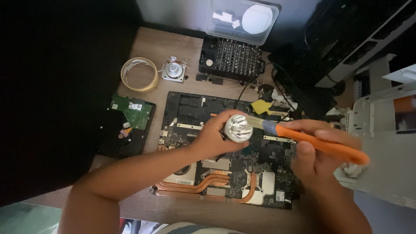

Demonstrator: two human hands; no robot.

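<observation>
At nine o'clock on the tabletop [182, 45] lies a hard drive [126, 126] with its green circuit board up, and at ten o'clock from it sits a roll of tape [139, 74]; just right of the roll rests a small silver fan-like part [173, 71]. The middle is taken up by an opened laptop board [225, 173] with copper heat pipes [203, 184] along its six o'clock edge.

Over that board the left hand [212, 138] has its grip closed around a shiny silver reflector bulb [238, 128] — the fingers wrap its back, so the bulb's bright faceted face sticks out at three o'clock of the hand. At twelve o'clock, well behind, stands a black screwdriver bit case [231, 58] with its clear lid [242, 19] raised.

The right hand [318, 154] has its grip closed on the orange handle of a brush [316, 142] — the handle runs from four o'clock up toward ten o'clock, and the bristle end meets the bulb's rim. A yellow scrap [260, 106] lies at twelve o'clock of the brush. At three o'clock stands a white plastic housing [381, 143].
</observation>
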